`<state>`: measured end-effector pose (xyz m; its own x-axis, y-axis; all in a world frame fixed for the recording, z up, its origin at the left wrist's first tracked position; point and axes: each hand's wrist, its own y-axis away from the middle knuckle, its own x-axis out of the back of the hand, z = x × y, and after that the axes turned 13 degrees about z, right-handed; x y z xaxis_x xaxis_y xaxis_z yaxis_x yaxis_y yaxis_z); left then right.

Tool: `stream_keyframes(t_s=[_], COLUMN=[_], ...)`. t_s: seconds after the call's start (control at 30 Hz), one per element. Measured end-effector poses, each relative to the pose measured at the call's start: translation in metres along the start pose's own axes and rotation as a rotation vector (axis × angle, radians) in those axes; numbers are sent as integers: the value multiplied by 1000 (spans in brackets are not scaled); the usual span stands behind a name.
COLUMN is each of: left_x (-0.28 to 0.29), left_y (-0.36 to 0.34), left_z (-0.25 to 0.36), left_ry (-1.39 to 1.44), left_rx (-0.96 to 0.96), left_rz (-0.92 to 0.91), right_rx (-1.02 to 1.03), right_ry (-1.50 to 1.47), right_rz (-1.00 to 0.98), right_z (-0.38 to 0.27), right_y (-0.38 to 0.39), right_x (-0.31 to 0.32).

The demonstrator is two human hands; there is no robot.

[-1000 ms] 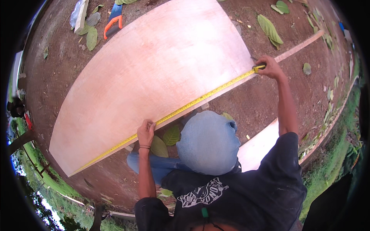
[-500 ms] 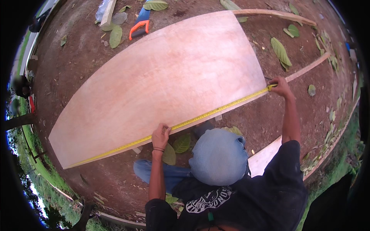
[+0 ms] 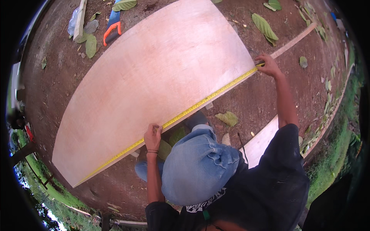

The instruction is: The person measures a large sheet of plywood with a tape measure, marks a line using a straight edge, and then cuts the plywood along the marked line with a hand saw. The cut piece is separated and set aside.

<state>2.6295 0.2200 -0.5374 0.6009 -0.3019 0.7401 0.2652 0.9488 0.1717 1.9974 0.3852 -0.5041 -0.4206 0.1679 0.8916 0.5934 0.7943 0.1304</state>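
Note:
A large plywood sheet (image 3: 154,73) with one curved side lies in front of me. A yellow tape measure (image 3: 204,101) is stretched along its straight near edge, from the far right corner down to the near left corner. At the right corner, my right hand (image 3: 269,66) is closed around the tape measure's end, with a small dark part showing between the fingers. My left hand (image 3: 153,135) pinches the tape against the board's edge partway along, its fingertips bunched on top of the wood. Whether anything else is in that hand cannot be made out.
Beyond the curved side lies a handsaw (image 3: 112,29) with an orange and black handle. A wood strip (image 3: 295,39) extends past the right corner. Another pale board (image 3: 260,144) rests by my right side. Large leaves (image 3: 264,27) are scattered over the brown dirt.
My view has tilted and shifted, so the board appears turned and higher. Both hands keep their places on the tape and the board's edge. My knee shows nearer and larger.

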Motion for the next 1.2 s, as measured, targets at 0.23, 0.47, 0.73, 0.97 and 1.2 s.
stream_keyframes(t_s=[0.23, 0.47, 0.73, 0.97, 1.2], left_x=[11, 38, 23, 30, 8], left_y=[-5, -35, -50, -72, -71], left_z=[0, 2, -13, -17, -32], left_ry=[-44, -320, -287, -399, -326], left_rx=[-46, -84, 5, -140, -86], left_rz=[-72, -159, -108, -209, -104], right_rx=[73, -152, -728, -605, -387], right_ry=[275, 60, -19, -169, -371], right_rz=[490, 467, -545, 204, 195], right_z=[-42, -50, 30, 12, -49], right_y=[32, 183, 416, 491, 402], right_x=[-24, -74, -61, -34, -23])
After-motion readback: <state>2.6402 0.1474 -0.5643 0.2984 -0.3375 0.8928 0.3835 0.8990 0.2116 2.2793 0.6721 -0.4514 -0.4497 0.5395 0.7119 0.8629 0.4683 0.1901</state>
